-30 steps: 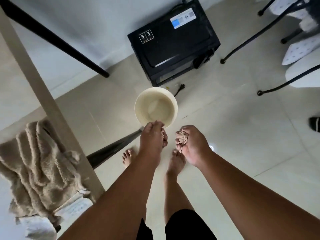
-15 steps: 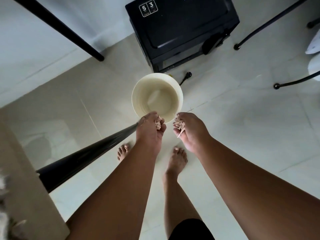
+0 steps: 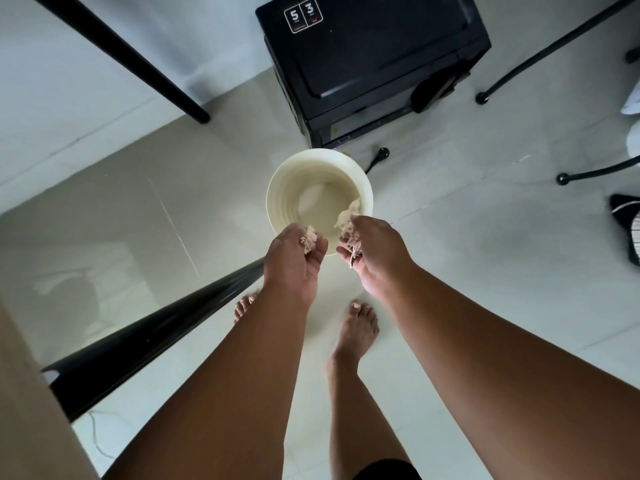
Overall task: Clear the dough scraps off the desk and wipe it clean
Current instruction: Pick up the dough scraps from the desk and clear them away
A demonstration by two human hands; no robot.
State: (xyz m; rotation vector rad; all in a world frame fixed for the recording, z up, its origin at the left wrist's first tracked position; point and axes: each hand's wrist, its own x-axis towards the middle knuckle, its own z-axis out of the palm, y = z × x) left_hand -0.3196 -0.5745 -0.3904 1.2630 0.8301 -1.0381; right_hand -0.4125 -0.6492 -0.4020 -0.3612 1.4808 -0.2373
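A cream round bin [image 3: 284,188] stands on the tiled floor below me. Both hands hover over its near rim. My left hand [image 3: 294,261] holds a small clump of pale dough scraps [image 3: 309,238] in curled fingers. My right hand [image 3: 372,254] grips a larger ragged clump of dough scraps [image 3: 348,221], which sticks out over the bin's opening. The bin's inside looks bare. The desk shows only as a beige edge [image 3: 31,410] at the lower left.
A black oven-like appliance [image 3: 374,60] sits on the floor just behind the bin, with a plug [image 3: 381,154] beside it. Black desk legs [image 3: 138,337] cross at the left. Chair legs [image 3: 595,173] and a dark slipper [image 3: 627,226] lie at the right. My bare feet [image 3: 356,323] stand near the bin.
The view swung away from the desk and its towel toward the floor. Both hands moved forward over the bin's near rim, and scraps now show in the left hand too.
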